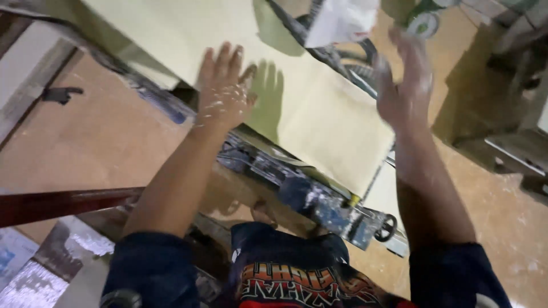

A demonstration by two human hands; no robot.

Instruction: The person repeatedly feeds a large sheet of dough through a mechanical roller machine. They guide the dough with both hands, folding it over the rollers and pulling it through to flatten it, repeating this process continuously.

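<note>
A large pale yellow board (319, 108) lies slanted across a paint-spattered metal stand (319, 199). My left hand (224, 91) is open, fingers spread, flecked with white, hovering over or resting on the board's near left part; its shadow falls just to the right. My right hand (404, 85) is open and blurred, raised above the board's right edge, holding nothing. Both forearms reach forward from dark blue sleeves.
Brown dusty floor (97, 142) surrounds the stand. A dark red bar (63, 204) crosses at the left. A white sheet or bag (342, 21) lies at the top, a green and white round container (423, 21) beside it. Wooden boards (502, 114) stand at the right.
</note>
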